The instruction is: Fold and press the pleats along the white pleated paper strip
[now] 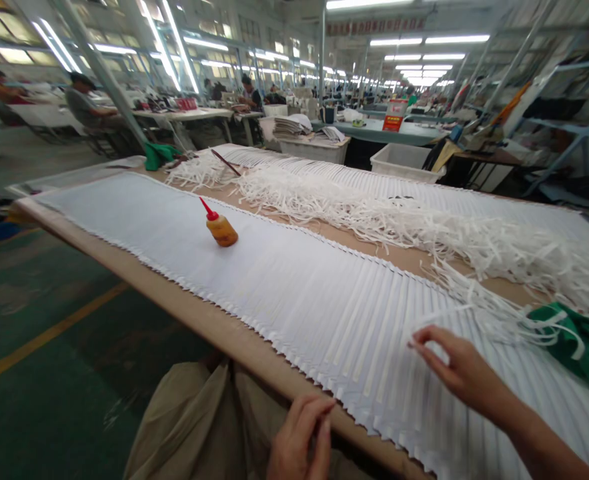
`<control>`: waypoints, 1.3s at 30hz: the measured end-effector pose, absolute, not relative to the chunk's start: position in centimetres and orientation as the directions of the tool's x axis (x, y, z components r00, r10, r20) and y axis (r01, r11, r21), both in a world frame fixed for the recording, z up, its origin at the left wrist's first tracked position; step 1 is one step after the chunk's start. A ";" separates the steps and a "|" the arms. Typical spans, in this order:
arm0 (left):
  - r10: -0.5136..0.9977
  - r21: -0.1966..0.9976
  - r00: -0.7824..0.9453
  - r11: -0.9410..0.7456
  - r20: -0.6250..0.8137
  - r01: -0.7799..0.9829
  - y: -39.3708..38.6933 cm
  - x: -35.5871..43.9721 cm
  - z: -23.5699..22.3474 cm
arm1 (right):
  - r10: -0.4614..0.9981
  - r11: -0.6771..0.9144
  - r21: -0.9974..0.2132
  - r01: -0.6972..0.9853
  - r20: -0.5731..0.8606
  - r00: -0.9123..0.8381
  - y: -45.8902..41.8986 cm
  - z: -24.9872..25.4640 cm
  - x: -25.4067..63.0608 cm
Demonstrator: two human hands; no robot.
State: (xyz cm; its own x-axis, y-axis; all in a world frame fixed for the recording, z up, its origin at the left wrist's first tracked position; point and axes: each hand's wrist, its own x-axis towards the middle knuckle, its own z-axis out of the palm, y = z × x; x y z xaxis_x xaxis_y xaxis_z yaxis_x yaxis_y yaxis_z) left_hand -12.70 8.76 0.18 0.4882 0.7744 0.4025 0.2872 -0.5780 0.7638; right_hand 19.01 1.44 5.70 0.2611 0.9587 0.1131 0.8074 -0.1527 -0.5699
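Note:
My right hand point(444, 363) is over the right part of a long white sheet point(174, 227), its thumb and forefinger pinched together. A narrow white strip point(441, 313) runs from near those fingertips toward the loose strips; motion blurs its end. Rows of similar strips point(359, 327) lie side by side across the sheet, their ends folded along both edges. At the table's near edge, my left hand point(301, 440) is loosely curled, a small gap between thumb and fingers, with nothing visible in it. A squeeze bottle point(223, 231) with a red nozzle and amber contents stands tilted on the sheet.
A heap of loose white strips point(354, 207) runs along the middle of the brown table point(184, 297). Green cloth point(581, 347) lies at right. Beyond are a second striped sheet point(454, 197), a white bin point(407, 160), and people at workbenches.

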 end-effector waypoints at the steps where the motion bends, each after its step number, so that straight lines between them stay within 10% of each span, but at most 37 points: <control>1: 0.745 0.736 0.530 -0.610 0.406 0.294 9.2 -11.4 1.1 | 0.988 -0.117 -0.613 0.781 0.009 0.155 1.5 5.8 16.8; 10: 0.574 0.778 0.818 -0.532 0.040 0.335 14.1 -3.0 3.6 | 0.952 -0.179 -0.748 0.639 -0.295 -0.079 5.5 4.6 15.4; 16: 0.679 0.948 0.685 0.053 -0.263 0.312 16.1 -3.8 2.5 | 0.940 -0.233 -0.729 0.643 -0.339 -0.044 4.2 4.2 23.3; 20: 0.663 0.891 0.596 0.361 -0.453 0.276 15.2 -5.7 1.5 | 0.957 -0.275 -0.613 0.741 -0.252 0.147 0.7 3.8 31.0; 26: 0.718 0.927 0.587 0.256 -0.373 0.275 12.2 -8.4 2.0 | 0.935 -0.181 -0.175 0.968 0.274 0.225 1.0 5.9 26.1; 31: 0.765 0.970 0.614 0.056 -0.195 0.238 10.6 -10.7 2.1 | 0.969 0.239 -0.586 0.774 0.195 -0.151 5.5 6.7 9.8; 39: 0.859 0.976 0.464 0.176 -0.217 0.130 10.3 -13.0 -0.1 | 0.962 -0.169 -0.784 0.597 -0.262 -0.072 7.9 4.5 6.9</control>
State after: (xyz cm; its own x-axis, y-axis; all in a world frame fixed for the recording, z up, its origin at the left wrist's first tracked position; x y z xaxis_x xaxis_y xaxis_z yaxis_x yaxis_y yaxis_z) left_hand -13.03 10.29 -0.14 0.4640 0.8589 -0.2169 0.1300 0.1762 0.9757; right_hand 6.92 7.94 4.52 -0.0718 0.9624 -0.2619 0.5969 -0.1688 -0.7843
